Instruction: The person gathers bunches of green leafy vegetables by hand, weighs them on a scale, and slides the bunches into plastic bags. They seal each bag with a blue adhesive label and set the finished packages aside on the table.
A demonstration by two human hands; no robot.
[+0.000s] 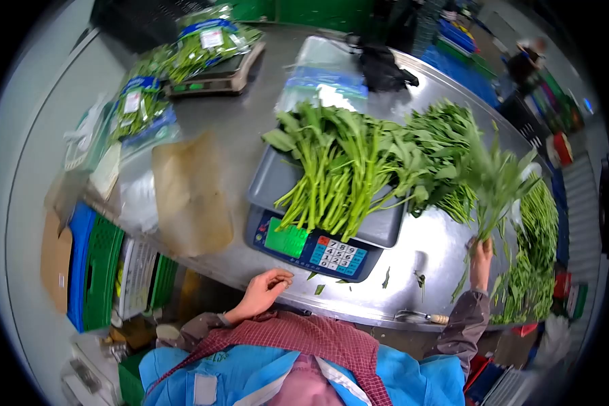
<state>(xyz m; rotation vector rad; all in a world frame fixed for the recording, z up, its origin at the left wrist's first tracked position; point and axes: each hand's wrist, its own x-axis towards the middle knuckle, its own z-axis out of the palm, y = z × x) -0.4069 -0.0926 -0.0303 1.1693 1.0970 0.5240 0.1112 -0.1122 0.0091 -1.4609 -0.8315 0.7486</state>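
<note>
Head view: a bunch of leafy stalks [495,183] is clasped by the right grip [482,256], raised over the bench [426,250]. The left grip [264,289] is released, resting at the bench edge below the scale [318,247], which is loaded with greens [338,169].

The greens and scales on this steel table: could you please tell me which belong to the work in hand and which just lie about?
In hand: stems in right hand; greens on near scale; left hand.
Lying about: far scale, bagged greens, knife, brown paper.

The scale's keypad [336,256] shows digits 7, 8, 9; other print unreadable
</note>
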